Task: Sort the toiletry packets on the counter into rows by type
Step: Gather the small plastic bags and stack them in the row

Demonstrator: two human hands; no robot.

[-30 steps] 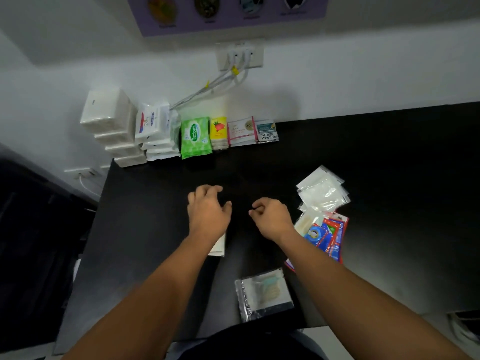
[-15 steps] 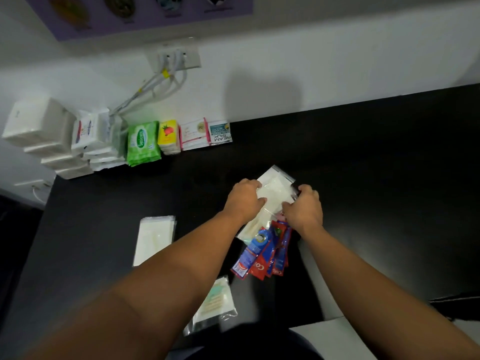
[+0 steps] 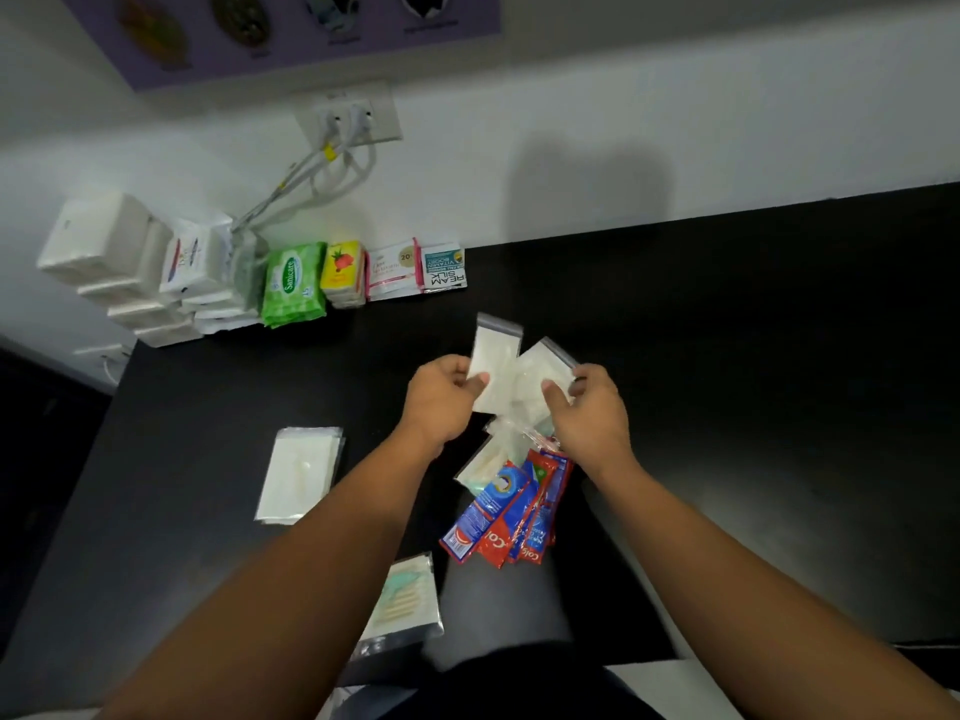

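Matte black and smooth, the table [image 3: 727,356] met a white wall carrying a socket plate [image 3: 350,119] with pale cables drooping from it. Above the table's middle, the left hand [image 3: 441,402] pinched a flat, milky zip packet [image 3: 496,356] between thumb and curled fingers [image 3: 457,368], and the right hand [image 3: 592,415] pinched a second similar packet [image 3: 543,371] the same way; the two packets overlapped at their lower corners. What they held was too pale to make out. Below the hands lay a crumpled heap of clear film packets [image 3: 491,459], partly covered by the right wrist, and glossy red-and-blue toothpaste sachets [image 3: 511,527] fanned out toward the near edge. Toward the left edge sat a squared stack of flat white packets [image 3: 301,472]. At the near edge a clear bag of cotton buds [image 3: 408,597] was partly hidden by the left forearm. Along the back edge, from the back-left corner, stood stacked white boxes [image 3: 98,246], printed white cartons [image 3: 195,257], a soft green wipes pack [image 3: 291,283], a yellow packet [image 3: 340,270] and two thin foil sachets [image 3: 415,267], their small print mostly unreadable.
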